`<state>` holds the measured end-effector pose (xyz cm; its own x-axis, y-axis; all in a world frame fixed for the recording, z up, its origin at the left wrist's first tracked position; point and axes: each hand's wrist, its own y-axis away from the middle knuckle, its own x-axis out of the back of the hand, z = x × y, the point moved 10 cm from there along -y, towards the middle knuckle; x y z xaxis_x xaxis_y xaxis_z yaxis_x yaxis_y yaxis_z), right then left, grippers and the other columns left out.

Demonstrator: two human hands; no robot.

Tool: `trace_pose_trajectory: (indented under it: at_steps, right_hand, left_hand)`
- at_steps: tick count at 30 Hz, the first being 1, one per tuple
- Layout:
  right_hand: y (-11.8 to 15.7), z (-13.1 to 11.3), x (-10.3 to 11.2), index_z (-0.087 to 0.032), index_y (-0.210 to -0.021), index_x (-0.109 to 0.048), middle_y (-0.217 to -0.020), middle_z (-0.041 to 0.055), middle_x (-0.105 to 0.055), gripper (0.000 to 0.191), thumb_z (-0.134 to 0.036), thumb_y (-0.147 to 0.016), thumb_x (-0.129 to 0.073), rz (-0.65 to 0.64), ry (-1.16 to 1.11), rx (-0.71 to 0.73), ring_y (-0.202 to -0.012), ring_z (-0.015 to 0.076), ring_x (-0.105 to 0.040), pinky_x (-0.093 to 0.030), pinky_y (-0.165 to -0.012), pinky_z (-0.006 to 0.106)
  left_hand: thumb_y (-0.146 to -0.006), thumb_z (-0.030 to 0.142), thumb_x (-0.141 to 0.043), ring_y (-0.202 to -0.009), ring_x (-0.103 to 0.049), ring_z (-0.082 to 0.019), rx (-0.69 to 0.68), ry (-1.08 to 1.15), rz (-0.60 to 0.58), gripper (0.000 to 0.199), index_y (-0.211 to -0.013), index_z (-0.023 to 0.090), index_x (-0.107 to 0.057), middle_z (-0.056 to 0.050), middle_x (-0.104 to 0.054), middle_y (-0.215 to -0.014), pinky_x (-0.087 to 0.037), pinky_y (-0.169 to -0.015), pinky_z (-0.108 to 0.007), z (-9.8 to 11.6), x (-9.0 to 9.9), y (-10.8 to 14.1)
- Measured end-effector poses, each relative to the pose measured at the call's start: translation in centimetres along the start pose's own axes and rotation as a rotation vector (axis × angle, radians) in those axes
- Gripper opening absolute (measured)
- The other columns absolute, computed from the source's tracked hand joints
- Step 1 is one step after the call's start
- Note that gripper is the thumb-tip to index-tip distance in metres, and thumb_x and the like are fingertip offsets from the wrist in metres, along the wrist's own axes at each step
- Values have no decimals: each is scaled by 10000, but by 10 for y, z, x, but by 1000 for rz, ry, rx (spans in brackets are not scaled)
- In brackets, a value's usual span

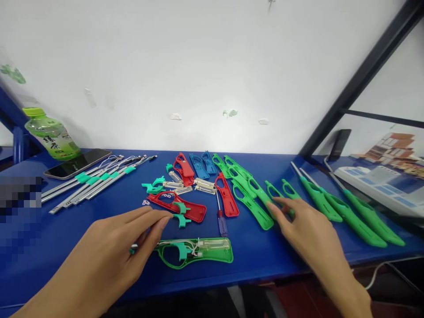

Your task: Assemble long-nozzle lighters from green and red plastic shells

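Note:
My left hand hovers over the near left of the blue table, thumb and index tips pressed together; whatever they pinch, if anything, I cannot make out. Close to those fingertips lies a teal trigger piece. Below and right of them is an open green lighter shell, fitted with a clear fuel tank, white wires, a teal trigger and a metal rod partly hidden by the hand. On the right, my right hand is over green handle shells, thumb and index apart; it hides the shells' lower parts.
Red shells, blue shells, clear tanks and a screwdriver lie mid-table. Metal rods with wires, a phone and a bottle are left. Assembled green lighters lie right.

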<state>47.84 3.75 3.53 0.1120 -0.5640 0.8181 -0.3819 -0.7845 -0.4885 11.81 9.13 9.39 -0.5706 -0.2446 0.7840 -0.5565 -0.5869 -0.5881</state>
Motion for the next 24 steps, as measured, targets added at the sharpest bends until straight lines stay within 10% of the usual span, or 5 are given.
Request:
trace_pose_trajectory:
  at_steps: [9,15,24]
  right_hand:
    - [3,-10,-7,-213,-1092,-833,-1090,155,-839,443,-574,-1070,-576,73,207,78,-997,416,-784,-511,-609,440]
    - [5,-13,26,-214,-1154,-850,-901,158,-850,677,-767,-1073,-468,142,133,89,-674,366,-775,-507,-535,446]
    - [53,-136,43,-290,-1286,-804,-1096,12,-892,377,-490,-1186,-501,-56,-344,770,-924,243,-863,-718,-868,384]
  left_hand:
    - [-1179,485,-499,-809,-850,-141,7,11,27,370,-1028,307,-787,67,-878,-1006,-552,-680,-213,-2,7,-1]
    - [-1164,415,-525,-756,-787,-130,74,16,-14,310,-1077,282,-791,44,-828,-961,-513,-648,-232,-11,7,-2]
    - [-1131,374,-548,-890,-748,-152,113,-24,-97,401,-1526,379,-619,-3,-725,-1296,-581,-760,-249,-24,16,8]
